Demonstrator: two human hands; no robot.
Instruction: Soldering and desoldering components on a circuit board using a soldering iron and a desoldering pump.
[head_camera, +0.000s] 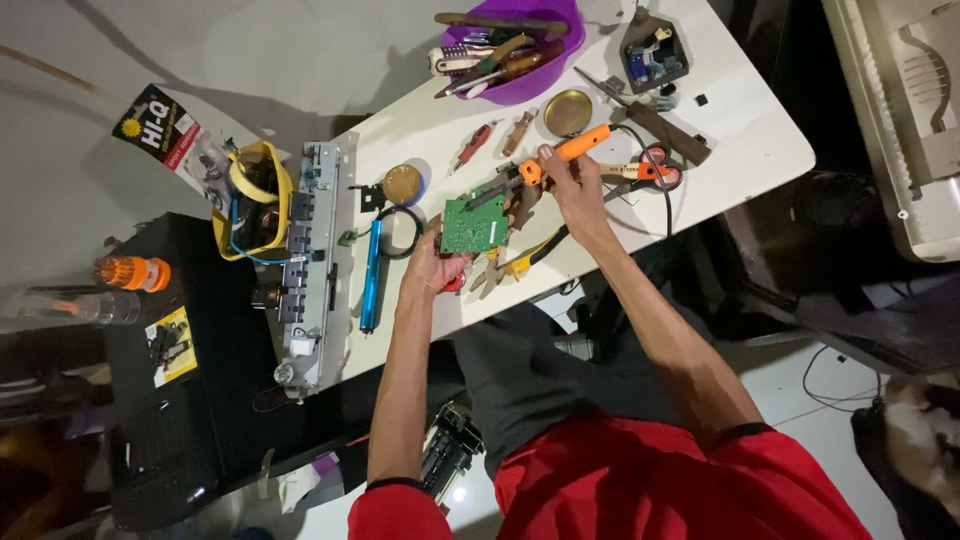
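My left hand grips the near edge of a green circuit board, holding it tilted above the white table. In my right hand is an orange-handled soldering iron; its tip points left onto the board's far edge. Its black cord loops off to the right. Yellow-handled pliers lie just under the board, between my two hands.
A purple bowl of tools stands at the far edge. Nearby lie two round tins, a red screwdriver, orange scissors, a blue pen-shaped tool, a long metal chassis and a yellow roll of wire.
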